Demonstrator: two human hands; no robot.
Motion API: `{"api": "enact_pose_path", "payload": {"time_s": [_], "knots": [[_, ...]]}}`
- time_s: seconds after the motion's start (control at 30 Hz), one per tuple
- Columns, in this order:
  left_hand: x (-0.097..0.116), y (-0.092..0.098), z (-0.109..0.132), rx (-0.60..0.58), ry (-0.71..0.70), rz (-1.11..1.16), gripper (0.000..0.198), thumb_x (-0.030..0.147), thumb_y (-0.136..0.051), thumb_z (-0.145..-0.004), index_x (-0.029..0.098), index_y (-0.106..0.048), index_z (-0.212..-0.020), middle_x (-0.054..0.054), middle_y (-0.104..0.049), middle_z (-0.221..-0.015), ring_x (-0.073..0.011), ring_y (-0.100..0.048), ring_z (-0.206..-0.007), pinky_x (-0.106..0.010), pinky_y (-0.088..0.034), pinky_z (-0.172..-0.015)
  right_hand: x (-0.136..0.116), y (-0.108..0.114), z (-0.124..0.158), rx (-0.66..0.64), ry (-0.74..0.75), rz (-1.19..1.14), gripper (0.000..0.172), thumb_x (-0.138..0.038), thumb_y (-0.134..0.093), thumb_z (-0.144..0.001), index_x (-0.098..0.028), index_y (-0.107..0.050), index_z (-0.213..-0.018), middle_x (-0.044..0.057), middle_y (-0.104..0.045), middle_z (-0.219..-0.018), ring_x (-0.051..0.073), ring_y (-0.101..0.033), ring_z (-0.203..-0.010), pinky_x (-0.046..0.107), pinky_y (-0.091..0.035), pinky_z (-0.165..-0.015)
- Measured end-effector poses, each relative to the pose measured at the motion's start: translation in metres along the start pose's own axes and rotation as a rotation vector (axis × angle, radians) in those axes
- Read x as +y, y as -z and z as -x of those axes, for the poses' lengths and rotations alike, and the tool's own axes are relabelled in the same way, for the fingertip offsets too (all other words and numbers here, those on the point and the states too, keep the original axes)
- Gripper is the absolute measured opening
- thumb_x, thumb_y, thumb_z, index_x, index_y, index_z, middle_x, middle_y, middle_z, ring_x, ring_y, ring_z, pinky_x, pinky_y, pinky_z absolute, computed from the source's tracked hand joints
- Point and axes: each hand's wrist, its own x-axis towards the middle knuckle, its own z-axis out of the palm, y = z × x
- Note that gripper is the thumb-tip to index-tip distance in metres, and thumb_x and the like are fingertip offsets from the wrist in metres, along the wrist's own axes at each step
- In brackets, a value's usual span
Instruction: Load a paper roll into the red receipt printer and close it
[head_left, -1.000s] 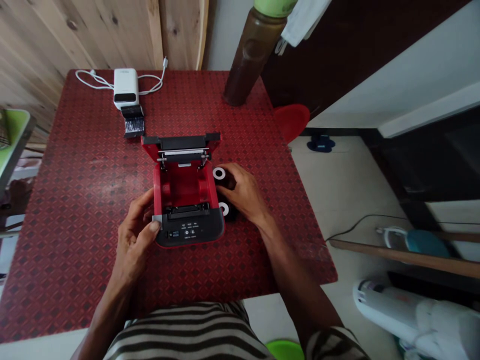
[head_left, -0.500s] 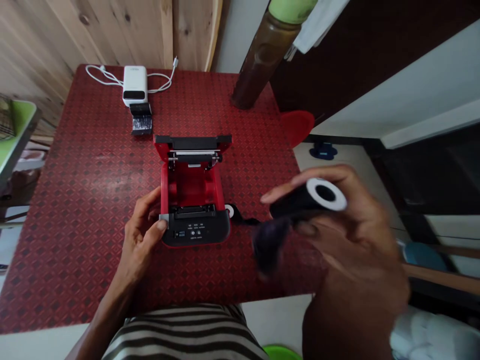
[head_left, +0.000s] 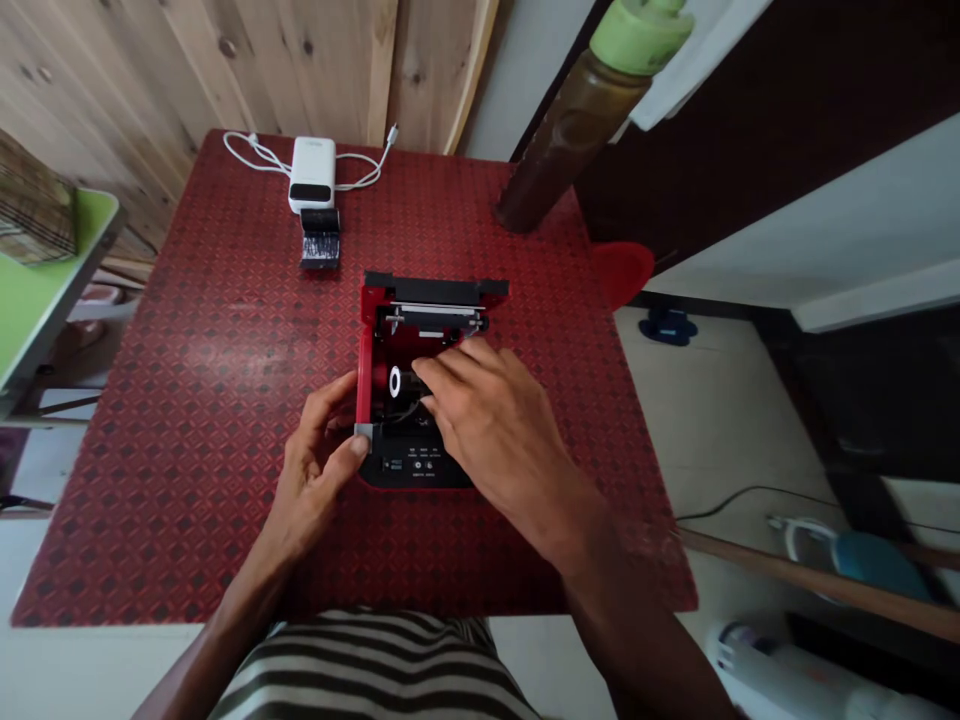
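Observation:
A red and black label printer (head_left: 401, 465) sits on the table with its lid (head_left: 442, 290) raised. My left hand (head_left: 311, 465) holds the printer's left side, thumb on the grey front corner and fingers along the outer wall. Inside the open compartment, my right hand (head_left: 499, 415) is closed on a black ribbon roll (head_left: 409, 382), whose white ring end points left. Part of the roll and the printer's right side are hidden behind that hand.
The red patterned table (head_left: 202, 400) bears a white power bank (head_left: 313, 170) with a white cable and a black strip piece (head_left: 320, 240) at the back. A tall brown bottle (head_left: 574, 125) with a green cap stands back right. A red stool (head_left: 622, 272) is beyond the right edge.
My right hand has carried the ribbon roll leftwards from beside the printer into its compartment. My left hand keeps its hold on the printer. The view has shifted slightly.

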Motion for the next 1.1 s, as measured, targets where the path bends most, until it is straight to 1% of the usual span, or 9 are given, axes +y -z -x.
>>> {"api": "enact_pose_path", "payload": {"time_s": [0.2, 0.37, 0.47, 0.6, 0.77, 0.87, 0.97, 1.03, 1.1], "knots": [[-0.003, 0.001, 0.003, -0.019, 0.027, 0.018, 0.059, 0.054, -0.074, -0.107, 0.032, -0.065, -0.162, -0.009, -0.066, -0.162, -0.034, -0.064, -0.146, -0.053, -0.05, -0.124, -0.009, -0.001, -0.015, -0.094, -0.021, 0.097, 0.029, 0.001, -0.059, -0.107, -0.016, -0.083, -0.109, 0.014, -0.086, -0.102, 0.031, -0.074, -0.104, 0.041, -0.054, -0.085], [-0.004, 0.001, 0.004, -0.027, 0.055, 0.042, 0.061, 0.056, -0.074, -0.107, 0.032, -0.064, -0.163, -0.01, -0.066, -0.161, -0.035, -0.064, -0.145, -0.055, -0.049, -0.125, -0.006, -0.009, -0.026, -0.115, 0.001, 0.074, 0.031, 0.001, -0.058, -0.107, -0.018, -0.082, -0.105, 0.014, -0.087, -0.103, 0.03, -0.075, -0.108, 0.04, -0.054, -0.086], [-0.004, 0.0, 0.003, -0.025, 0.06, 0.049, 0.061, 0.055, -0.074, -0.107, 0.033, -0.064, -0.163, -0.01, -0.066, -0.161, -0.0344, -0.065, -0.144, -0.055, -0.05, -0.125, -0.002, -0.012, -0.029, -0.126, -0.001, 0.042, 0.03, -0.001, -0.058, -0.108, -0.018, -0.082, -0.103, 0.014, -0.088, -0.103, 0.03, -0.077, -0.107, 0.041, -0.054, -0.089], [-0.004, 0.0, 0.003, -0.023, 0.05, 0.046, 0.06, 0.054, -0.074, -0.107, 0.034, -0.063, -0.163, -0.009, -0.066, -0.16, -0.0333, -0.066, -0.142, -0.055, -0.05, -0.124, 0.002, -0.015, -0.03, -0.123, -0.016, 0.001, 0.026, 0.0, -0.062, -0.104, -0.017, -0.082, -0.104, 0.015, -0.088, -0.107, 0.031, -0.079, -0.11, 0.044, -0.055, -0.099], [-0.003, 0.0, 0.002, -0.028, 0.037, 0.033, 0.06, 0.054, -0.074, -0.107, 0.032, -0.064, -0.161, -0.01, -0.067, -0.159, -0.0329, -0.068, -0.139, -0.053, -0.055, -0.119, 0.002, -0.018, -0.031, -0.11, -0.043, -0.039, 0.031, 0.005, -0.06, -0.099, -0.016, -0.082, -0.107, 0.015, -0.088, -0.113, 0.034, -0.08, -0.119, 0.049, -0.058, -0.107], [-0.001, 0.0, 0.002, -0.018, 0.049, 0.019, 0.06, 0.056, -0.074, -0.106, 0.032, -0.064, -0.161, -0.01, -0.068, -0.159, -0.0338, -0.068, -0.14, -0.054, -0.055, -0.119, 0.004, -0.013, -0.026, -0.112, -0.029, -0.11, 0.036, 0.006, -0.054, -0.102, -0.015, -0.081, -0.114, 0.017, -0.087, -0.12, 0.034, -0.078, -0.125, 0.051, -0.059, -0.113], [0.0, 0.0, 0.001, -0.022, 0.055, 0.036, 0.06, 0.055, -0.075, -0.106, 0.031, -0.065, -0.16, -0.011, -0.068, -0.159, -0.0339, -0.069, -0.14, -0.053, -0.056, -0.119, 0.006, -0.001, -0.01, -0.049, 0.008, -0.239, 0.049, 0.01, -0.044, -0.102, -0.017, -0.08, -0.121, 0.014, -0.085, -0.128, 0.028, -0.078, -0.125, 0.048, -0.061, -0.114], [0.001, 0.0, 0.001, -0.027, 0.053, 0.055, 0.06, 0.055, -0.075, -0.106, 0.03, -0.065, -0.159, -0.011, -0.069, -0.158, -0.0334, -0.07, -0.139, -0.052, -0.057, -0.117, 0.008, 0.007, 0.003, -0.008, 0.079, -0.331, 0.055, 0.011, -0.043, -0.102, -0.02, -0.079, -0.128, 0.01, -0.084, -0.136, 0.025, -0.077, -0.128, 0.046, -0.062, -0.116], [0.002, 0.001, 0.001, -0.031, 0.053, 0.067, 0.059, 0.054, -0.077, -0.106, 0.03, -0.066, -0.159, -0.011, -0.071, -0.157, -0.0337, -0.072, -0.137, -0.053, -0.059, -0.116, 0.008, 0.012, 0.014, 0.016, 0.159, -0.39, 0.054, 0.009, -0.048, -0.104, -0.022, -0.077, -0.137, 0.008, -0.082, -0.144, 0.024, -0.075, -0.133, 0.047, -0.062, -0.119]]}}
